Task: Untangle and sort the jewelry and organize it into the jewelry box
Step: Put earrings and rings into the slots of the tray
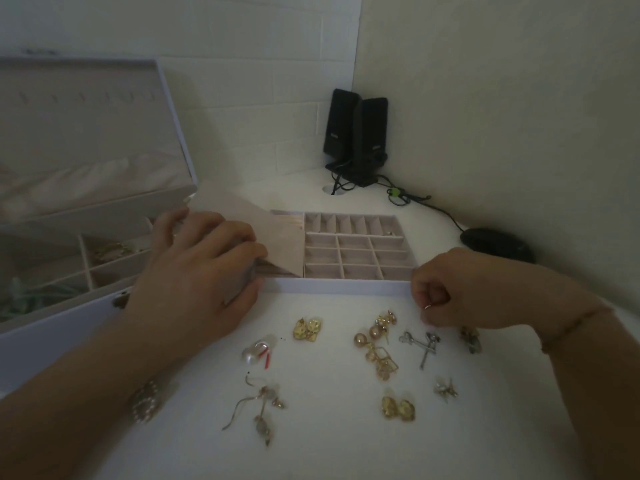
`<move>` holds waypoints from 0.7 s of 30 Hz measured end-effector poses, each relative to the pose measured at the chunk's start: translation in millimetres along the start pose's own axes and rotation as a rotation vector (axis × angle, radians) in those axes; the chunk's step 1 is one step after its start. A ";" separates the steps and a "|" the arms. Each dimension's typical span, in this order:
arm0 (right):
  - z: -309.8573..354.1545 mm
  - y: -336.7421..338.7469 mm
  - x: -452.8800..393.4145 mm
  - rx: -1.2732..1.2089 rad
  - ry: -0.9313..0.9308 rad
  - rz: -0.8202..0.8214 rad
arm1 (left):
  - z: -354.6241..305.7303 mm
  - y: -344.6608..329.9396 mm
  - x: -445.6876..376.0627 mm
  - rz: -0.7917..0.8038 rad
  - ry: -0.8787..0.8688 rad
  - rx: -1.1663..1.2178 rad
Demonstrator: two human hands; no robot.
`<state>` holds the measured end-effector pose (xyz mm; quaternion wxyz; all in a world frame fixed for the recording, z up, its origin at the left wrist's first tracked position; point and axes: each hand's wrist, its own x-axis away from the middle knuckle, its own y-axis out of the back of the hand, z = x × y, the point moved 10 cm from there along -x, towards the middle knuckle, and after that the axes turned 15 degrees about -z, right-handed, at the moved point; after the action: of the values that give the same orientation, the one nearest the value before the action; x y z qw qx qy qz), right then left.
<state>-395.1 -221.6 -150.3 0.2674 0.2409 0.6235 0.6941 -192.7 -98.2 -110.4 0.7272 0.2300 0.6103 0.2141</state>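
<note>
A white tray (332,285) with beige compartments stands mid-table. My left hand (201,271) grips a beige flap (277,233) at the tray's left end. Beside the tray's front right corner, my right hand (446,299) is curled and pinches a small ring (428,307). Loose earrings lie in front: gold leaf pieces (307,329), a pearl with red sticks (258,351), rose-gold balls (375,336), silver pieces (424,342), a gold pair (398,408) and long drop earrings (261,410).
The open jewelry box (62,327) stands at left, lid raised, with a green item and gold chain in its compartments. Black speakers (356,133), cables and a black mouse (495,244) sit in the far corner by the wall.
</note>
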 end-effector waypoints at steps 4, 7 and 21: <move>-7.8 -2.8 -1.0 -0.039 -0.023 0.014 | 0.6 -1.5 0.9 0.011 0.002 -0.005; -10.4 0.9 -0.5 -0.059 -0.031 -0.010 | 0.2 -0.1 0.3 0.002 -0.001 -0.004; -51.2 52.0 -5.2 -0.645 -0.170 -0.581 | 0.3 -2.3 0.2 0.024 0.007 -0.001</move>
<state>-429.1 -267.0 -104.1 0.5631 0.0161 0.3928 0.7269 -192.3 -100.0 -111.8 0.7225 0.2362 0.6100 0.2237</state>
